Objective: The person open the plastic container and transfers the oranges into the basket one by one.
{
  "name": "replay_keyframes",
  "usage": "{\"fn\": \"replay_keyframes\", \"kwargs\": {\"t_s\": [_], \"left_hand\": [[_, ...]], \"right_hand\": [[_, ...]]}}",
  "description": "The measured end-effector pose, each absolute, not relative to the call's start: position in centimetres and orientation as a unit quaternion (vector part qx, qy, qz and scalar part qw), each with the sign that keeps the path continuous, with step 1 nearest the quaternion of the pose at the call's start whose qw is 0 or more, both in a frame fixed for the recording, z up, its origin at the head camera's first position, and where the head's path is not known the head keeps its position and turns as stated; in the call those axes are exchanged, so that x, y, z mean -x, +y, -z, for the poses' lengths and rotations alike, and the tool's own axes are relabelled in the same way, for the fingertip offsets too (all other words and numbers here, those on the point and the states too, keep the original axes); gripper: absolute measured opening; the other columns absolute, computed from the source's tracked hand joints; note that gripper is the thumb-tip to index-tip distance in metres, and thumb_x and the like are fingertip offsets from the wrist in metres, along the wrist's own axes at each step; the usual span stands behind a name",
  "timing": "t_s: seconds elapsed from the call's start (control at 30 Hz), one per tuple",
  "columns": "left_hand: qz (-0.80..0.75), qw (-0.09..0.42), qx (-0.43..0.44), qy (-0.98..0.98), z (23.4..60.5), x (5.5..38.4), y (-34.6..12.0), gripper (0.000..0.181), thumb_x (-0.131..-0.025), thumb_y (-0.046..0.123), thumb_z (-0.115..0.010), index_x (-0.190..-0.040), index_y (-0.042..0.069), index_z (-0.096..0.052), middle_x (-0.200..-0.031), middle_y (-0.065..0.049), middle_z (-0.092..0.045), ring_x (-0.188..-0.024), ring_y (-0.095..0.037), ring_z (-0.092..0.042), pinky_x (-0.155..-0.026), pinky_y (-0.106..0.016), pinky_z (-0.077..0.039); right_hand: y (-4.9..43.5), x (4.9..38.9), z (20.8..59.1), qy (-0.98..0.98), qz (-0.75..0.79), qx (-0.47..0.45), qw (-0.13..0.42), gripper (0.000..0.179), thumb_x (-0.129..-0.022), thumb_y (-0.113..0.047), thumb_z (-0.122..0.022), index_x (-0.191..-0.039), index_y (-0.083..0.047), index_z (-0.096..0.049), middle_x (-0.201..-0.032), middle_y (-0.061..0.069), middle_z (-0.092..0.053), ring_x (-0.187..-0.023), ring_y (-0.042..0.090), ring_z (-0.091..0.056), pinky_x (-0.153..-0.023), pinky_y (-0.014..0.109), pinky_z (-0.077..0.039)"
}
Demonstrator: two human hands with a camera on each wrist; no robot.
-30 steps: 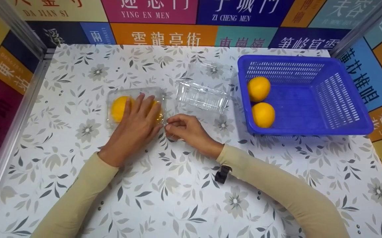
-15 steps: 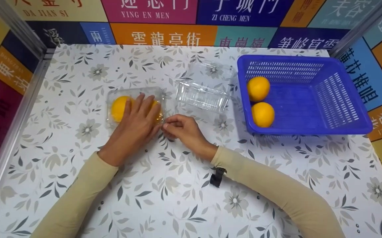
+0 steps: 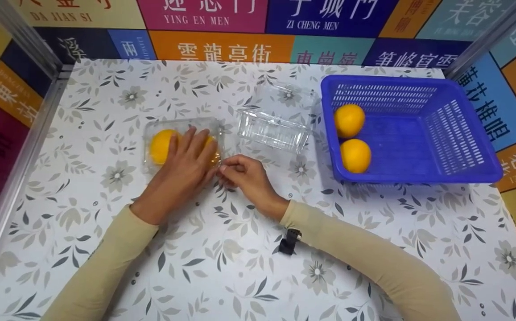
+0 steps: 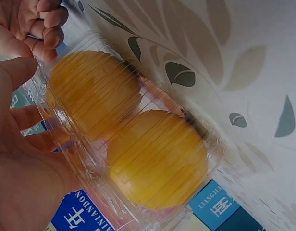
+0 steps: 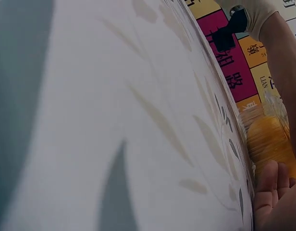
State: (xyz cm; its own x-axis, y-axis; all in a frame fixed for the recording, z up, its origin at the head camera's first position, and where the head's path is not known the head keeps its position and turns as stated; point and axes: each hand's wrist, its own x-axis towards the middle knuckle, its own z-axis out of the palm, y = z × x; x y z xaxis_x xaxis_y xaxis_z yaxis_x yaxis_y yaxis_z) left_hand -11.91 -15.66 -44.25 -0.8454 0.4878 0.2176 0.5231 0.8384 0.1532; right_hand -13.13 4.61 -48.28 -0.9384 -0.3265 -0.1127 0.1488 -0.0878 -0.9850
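Observation:
A clear plastic clamshell box (image 3: 151, 126) lies on the table with two oranges (image 4: 157, 159) inside, its ribbed lid over them. Spread across the lid, the fingers of my left hand (image 3: 182, 165) are nearly straight and cover part of the right-hand orange. My right hand (image 3: 251, 178) is at the box's near right corner, thumb and curled fingers pinching at the rim. In the left wrist view, the curled right fingers (image 4: 52, 36) sit right at the box's corner. The right wrist view shows one orange (image 5: 270, 144) through the plastic beside a hand.
Another clear clamshell box (image 3: 275, 127) stands open behind my right hand. To the right is a blue slotted basket (image 3: 418, 174) with two oranges (image 3: 355, 156) along its left side. A flower-patterned cloth (image 3: 222, 267) covers the table; printed panels (image 3: 235, 49) wall the back.
My right hand has shifted slightly left to the box's corner, its forearm moving left too. The left hand and the box have stayed put.

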Motion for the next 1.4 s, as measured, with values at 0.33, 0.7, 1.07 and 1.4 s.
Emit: {"fn": "replay_keyframes", "kwargs": {"t_s": [0.33, 0.7, 1.07, 1.4], "left_hand": [[0.116, 0.095, 0.265, -0.953, 44.3, 11.9, -15.5, 0.054, -0.113, 0.026, -0.065, -0.155, -0.003, -0.049, -0.165, -0.029, -0.043, -0.156, -0.057, -0.035, -0.124, -0.079, -0.026], [0.103, 0.119, 0.282, -0.946, 44.5, 11.9, -15.8, 0.054, -0.109, 0.023, -0.071, -0.152, -0.004, -0.053, -0.161, -0.029, -0.047, -0.152, -0.058, -0.040, -0.121, -0.080, -0.032], [0.086, 0.188, 0.332, -0.920, 44.7, 11.9, -15.7, 0.043, -0.106, 0.011, -0.075, -0.146, -0.004, -0.066, -0.154, -0.024, -0.061, -0.146, -0.052, -0.052, -0.117, -0.080, -0.038], [-0.011, 0.237, 0.368, -0.899, 44.6, 11.6, -14.7, 0.030, -0.102, -0.012, -0.067, -0.131, -0.006, -0.073, -0.144, -0.029, -0.066, -0.135, -0.055, -0.061, -0.108, -0.070, -0.054]], "right_hand": [[3.2, 12.5, 48.1, 0.618, 0.772, 0.027, 0.145, 0.009, -0.107, 0.003, -0.062, -0.104, 0.006, -0.070, -0.086, 0.006, -0.076, -0.073, 0.016, -0.070, -0.066, 0.025, -0.061], [2.5, 12.2, 48.3, 0.611, 0.781, 0.006, 0.128, 0.014, -0.103, 0.005, -0.058, -0.095, 0.001, -0.069, -0.082, 0.008, -0.075, -0.069, 0.014, -0.069, -0.062, 0.023, -0.059], [2.1, 12.0, 48.3, 0.624, 0.774, 0.006, 0.105, 0.013, -0.100, 0.003, -0.058, -0.092, 0.000, -0.069, -0.077, 0.005, -0.071, -0.066, 0.014, -0.067, -0.061, 0.023, -0.058], [1.8, 12.0, 48.4, 0.650, 0.757, 0.002, 0.066, 0.016, -0.100, 0.001, -0.060, -0.089, 0.000, -0.071, -0.070, 0.003, -0.067, -0.062, 0.015, -0.064, -0.058, 0.025, -0.056]]}}
